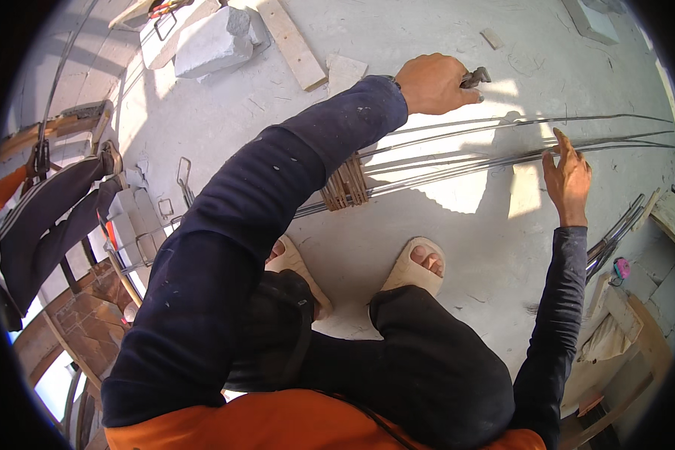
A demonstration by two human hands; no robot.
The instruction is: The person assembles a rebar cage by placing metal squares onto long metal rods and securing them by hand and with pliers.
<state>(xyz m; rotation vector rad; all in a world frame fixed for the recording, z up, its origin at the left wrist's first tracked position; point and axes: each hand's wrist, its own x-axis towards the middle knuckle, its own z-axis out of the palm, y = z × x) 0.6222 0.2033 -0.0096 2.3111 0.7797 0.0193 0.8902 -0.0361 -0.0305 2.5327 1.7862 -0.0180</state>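
Observation:
My left hand [435,84] is closed around a dark metal hand tool [476,76]; only its short, jaw-like head shows past the fingers. Below it, several long thin steel bars [442,166] run across the floor from left to right. A bundle of brown, rusty wire stirrups [345,185] sits around the bars, partly behind my left sleeve. Over the right part of the bars is my right hand [568,180], its index finger stretched out and thumb apart. The bars pass by these fingers; whether they touch, I cannot tell.
White broken blocks [216,43] and a wooden plank [292,43] lie at the far left. Another person's legs [49,217] show at the left edge, near stacked blocks [136,217]. More bars [615,234] and wooden pieces [613,319] are at the right.

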